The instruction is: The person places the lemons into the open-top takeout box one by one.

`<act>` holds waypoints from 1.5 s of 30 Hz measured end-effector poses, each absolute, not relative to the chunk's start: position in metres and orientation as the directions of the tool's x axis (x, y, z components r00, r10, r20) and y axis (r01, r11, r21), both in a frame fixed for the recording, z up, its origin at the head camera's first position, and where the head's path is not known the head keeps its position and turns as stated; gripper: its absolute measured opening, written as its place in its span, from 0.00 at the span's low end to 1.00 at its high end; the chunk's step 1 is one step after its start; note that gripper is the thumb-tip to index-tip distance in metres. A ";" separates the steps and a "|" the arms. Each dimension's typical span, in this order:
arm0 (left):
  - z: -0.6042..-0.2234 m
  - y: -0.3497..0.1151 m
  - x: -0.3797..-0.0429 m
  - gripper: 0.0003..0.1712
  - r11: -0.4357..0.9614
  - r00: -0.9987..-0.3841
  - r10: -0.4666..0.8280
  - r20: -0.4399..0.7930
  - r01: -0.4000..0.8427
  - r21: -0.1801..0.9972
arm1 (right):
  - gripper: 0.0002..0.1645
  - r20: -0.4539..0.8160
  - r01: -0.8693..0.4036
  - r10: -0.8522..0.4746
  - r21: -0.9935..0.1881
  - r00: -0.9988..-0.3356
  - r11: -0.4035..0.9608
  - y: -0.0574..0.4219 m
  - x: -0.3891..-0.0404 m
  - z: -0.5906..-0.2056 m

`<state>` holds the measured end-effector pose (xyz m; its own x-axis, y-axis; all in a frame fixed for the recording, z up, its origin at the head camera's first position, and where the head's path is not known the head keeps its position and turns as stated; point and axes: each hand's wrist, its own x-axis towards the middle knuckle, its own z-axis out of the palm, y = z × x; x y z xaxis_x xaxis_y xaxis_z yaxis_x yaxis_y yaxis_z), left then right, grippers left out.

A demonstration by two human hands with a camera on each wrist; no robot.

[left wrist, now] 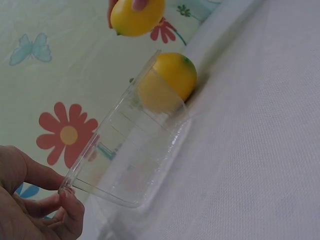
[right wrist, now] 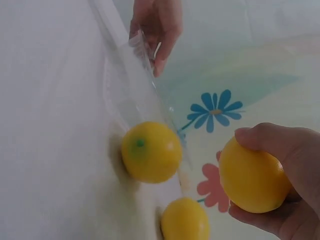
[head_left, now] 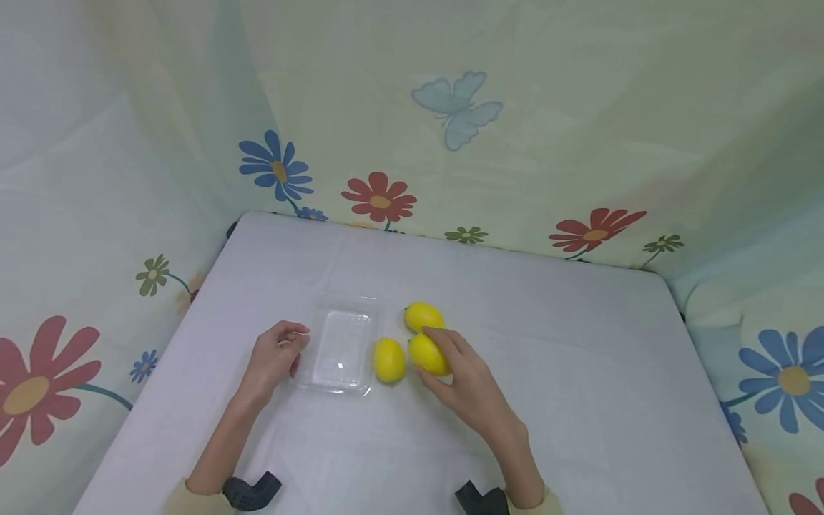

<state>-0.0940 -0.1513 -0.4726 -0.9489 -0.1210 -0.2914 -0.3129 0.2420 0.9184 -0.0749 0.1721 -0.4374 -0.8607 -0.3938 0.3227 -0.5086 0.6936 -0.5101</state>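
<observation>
A clear plastic tray [head_left: 343, 347] stands on the white table. My left hand [head_left: 275, 355] pinches its left rim between thumb and fingers, as the left wrist view [left wrist: 42, 200] shows. With curled fingers and thumb, my right hand [head_left: 468, 383] grips a yellow lemon [head_left: 428, 355], held above the table in the right wrist view. A second lemon [head_left: 389, 360] lies against or close by the tray's right side. Behind the held one, a third lemon [head_left: 423, 316] rests on the cloth.
The white cloth-covered table [head_left: 566, 372] spreads out to the right of the lemons. Around its back and sides hangs a curtain [head_left: 360, 86] printed with flowers and a butterfly. Dark wrist straps [head_left: 252, 491] show near the front edge.
</observation>
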 end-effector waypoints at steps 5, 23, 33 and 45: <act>-0.471 -0.151 -0.095 0.17 0.231 -0.948 -0.126 -0.293 -0.316 0.920 | 0.41 0.355 -0.580 -0.459 -0.502 -0.814 0.641 0.148 -0.077 -0.435; -0.479 -0.151 -0.096 0.17 0.258 -0.943 -0.136 -0.303 -0.329 0.908 | 0.37 0.254 -0.643 -0.617 -0.521 -0.745 0.561 0.073 -0.091 -0.450; -0.481 -0.150 -0.092 0.16 0.227 -0.948 -0.118 -0.297 -0.317 0.921 | 0.35 0.069 -0.631 -0.663 -0.396 -0.745 0.667 0.048 -0.102 -0.464; -0.480 -0.149 -0.093 0.17 0.212 -0.956 -0.107 -0.275 -0.292 0.933 | 0.32 -0.022 -0.595 -0.652 -0.387 -0.758 0.705 0.038 -0.106 -0.472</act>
<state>-0.0932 -0.1494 -0.4803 -0.9555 -0.1070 -0.2748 -0.2920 0.2121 0.9326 -0.1065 0.0376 -0.4723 -0.7579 -0.6519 -0.0222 -0.5947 0.7046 -0.3872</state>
